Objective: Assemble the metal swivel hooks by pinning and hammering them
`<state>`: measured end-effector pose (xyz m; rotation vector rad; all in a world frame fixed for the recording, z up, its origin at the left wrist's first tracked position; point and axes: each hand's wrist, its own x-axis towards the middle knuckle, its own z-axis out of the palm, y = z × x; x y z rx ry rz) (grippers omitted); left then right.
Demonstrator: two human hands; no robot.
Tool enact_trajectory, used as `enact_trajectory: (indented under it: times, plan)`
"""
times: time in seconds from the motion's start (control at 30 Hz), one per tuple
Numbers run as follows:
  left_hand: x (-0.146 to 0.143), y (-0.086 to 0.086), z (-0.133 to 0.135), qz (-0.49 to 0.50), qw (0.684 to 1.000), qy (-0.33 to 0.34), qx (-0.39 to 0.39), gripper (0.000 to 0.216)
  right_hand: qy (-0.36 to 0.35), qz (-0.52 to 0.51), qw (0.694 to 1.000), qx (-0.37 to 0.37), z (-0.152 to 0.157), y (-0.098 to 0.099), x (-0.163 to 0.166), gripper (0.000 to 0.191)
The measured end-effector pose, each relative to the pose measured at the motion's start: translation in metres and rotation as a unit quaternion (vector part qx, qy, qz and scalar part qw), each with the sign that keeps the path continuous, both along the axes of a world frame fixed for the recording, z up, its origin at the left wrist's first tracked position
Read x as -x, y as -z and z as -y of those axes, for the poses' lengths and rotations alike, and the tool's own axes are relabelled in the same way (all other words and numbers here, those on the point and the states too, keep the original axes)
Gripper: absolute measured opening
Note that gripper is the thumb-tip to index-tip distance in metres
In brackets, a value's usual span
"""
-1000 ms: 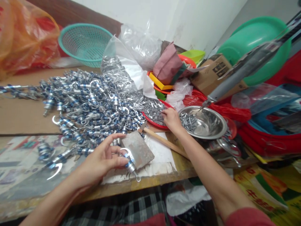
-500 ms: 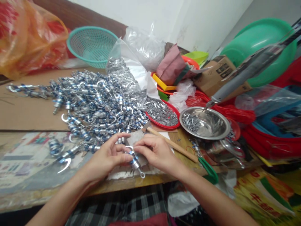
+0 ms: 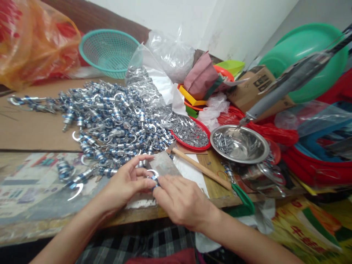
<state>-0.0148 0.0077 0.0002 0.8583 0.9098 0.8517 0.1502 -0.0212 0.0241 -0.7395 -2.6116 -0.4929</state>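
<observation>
Close to the table's front edge, my left hand (image 3: 133, 179) pinches a silver-and-blue metal hook fitting (image 3: 153, 175) between thumb and fingers. Its curved, crescent-shaped hook shows at the top. My right hand (image 3: 183, 198) is closed around the fitting's lower part, so that end is hidden. Just beyond both hands lies a flat grey metal block (image 3: 166, 165). A hammer with a wooden handle (image 3: 202, 168) rests to the right of the block. A large pile of similar hook fittings (image 3: 110, 121) spreads behind my left hand.
Small metal pins fill a red tray (image 3: 205, 146); more lie in a steel bowl (image 3: 258, 156). A grey tool (image 3: 269, 101) slants above the bowl. A green scoop (image 3: 246, 200) sits by the right edge. Behind stand a teal basket (image 3: 110, 51) and plastic bags (image 3: 172, 55).
My right hand has moved down from the hook end and closed over the fitting's lower part, covering its ring end. My left hand has stayed almost where it was.
</observation>
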Motion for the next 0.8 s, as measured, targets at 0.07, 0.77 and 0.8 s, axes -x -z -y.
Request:
enact_trajectory:
  times: [0.07,0.77,0.8]
  plan:
    - [0.000,-0.001,0.000,-0.007,1.000,-0.006,-0.002,0.061,0.008,0.021,1.000,-0.009,0.005,-0.002,0.003,0.026]
    - [-0.001,-0.001,0.001,-0.005,1.000,-0.019,0.016,0.076,0.222,-0.183,0.910,0.298,0.002,-0.016,-0.085,0.039]
    - [-0.001,0.000,0.001,-0.005,1.000,-0.021,0.014,0.077,0.207,-0.178,0.918,0.286,0.010,-0.019,-0.084,0.040]
